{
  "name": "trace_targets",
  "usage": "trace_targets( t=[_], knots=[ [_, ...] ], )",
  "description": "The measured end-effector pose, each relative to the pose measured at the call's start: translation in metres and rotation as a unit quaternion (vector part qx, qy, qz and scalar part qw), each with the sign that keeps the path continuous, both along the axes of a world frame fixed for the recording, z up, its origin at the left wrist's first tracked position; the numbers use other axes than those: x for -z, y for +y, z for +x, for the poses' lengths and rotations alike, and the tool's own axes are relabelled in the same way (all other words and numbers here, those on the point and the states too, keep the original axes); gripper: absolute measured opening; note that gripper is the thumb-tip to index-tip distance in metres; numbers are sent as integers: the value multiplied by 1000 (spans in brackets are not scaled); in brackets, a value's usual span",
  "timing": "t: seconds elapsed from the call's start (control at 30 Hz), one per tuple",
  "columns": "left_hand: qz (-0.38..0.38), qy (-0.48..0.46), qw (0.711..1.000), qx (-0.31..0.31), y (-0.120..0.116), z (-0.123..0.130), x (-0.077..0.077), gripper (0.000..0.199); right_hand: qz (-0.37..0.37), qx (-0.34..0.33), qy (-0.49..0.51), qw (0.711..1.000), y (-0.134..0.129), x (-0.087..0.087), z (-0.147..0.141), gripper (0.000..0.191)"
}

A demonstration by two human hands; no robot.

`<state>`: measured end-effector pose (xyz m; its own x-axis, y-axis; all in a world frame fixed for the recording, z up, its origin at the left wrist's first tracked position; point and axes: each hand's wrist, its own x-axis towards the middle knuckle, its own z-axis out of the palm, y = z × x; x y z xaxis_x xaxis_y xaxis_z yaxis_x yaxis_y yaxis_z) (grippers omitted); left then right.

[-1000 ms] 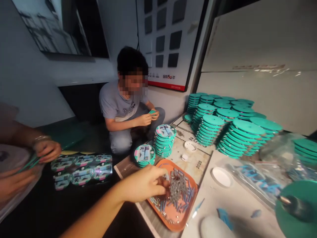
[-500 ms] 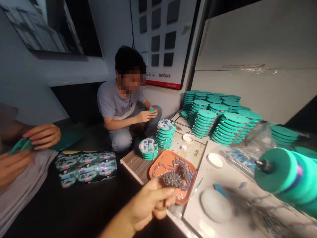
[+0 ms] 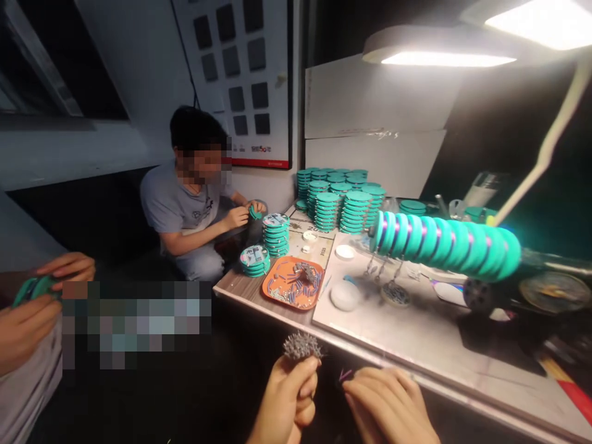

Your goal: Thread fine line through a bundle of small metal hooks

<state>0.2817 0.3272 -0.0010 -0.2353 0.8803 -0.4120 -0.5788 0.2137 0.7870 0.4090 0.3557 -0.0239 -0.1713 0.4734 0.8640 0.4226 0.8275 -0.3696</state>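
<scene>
My left hand (image 3: 289, 394) is closed around a bundle of thin grey pieces (image 3: 301, 346) whose many ends stick out above the thumb, in front of the table's edge. To its right, my right hand (image 3: 391, 404) pinches a small purple strip (image 3: 345, 374), bent like a V, at its fingertips. Just beyond the hands, on the table, an orange tray (image 3: 272, 299) holds purple and grey strips and small shiny bits. A row of teal discs (image 3: 439, 243) with purple between them sits on a horizontal spindle, with small metal hooks hanging below.
Stacks of teal discs (image 3: 327, 209) stand at the back of the table (image 3: 407, 345). Printed disc stacks (image 3: 276, 237) are near the left corner. A white round lid (image 3: 345, 297) lies beside the tray. Lamps (image 3: 444, 55) hang overhead. Two co-workers sit at the left, handling teal discs.
My view has swung right. My left hand has drawn back from over the tray with the grey bundle. My right hand has come into view with the purple strip.
</scene>
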Motion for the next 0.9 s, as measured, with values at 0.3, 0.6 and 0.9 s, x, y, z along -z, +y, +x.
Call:
trace_targets(
  t=[0.3,0.6,0.9],
  knots=[
    [-47,54,993,-97,-14,20,16,42,-22,-5,-44,999,-12,12,8,14],
    [-35,44,998,2,-14,15,14,39,-73,-37,-51,995,-14,16,6,15],
    [-47,30,997,52,-16,11,20,45,-70,-40,-52,995,-12,22,3,17]
  ],
)
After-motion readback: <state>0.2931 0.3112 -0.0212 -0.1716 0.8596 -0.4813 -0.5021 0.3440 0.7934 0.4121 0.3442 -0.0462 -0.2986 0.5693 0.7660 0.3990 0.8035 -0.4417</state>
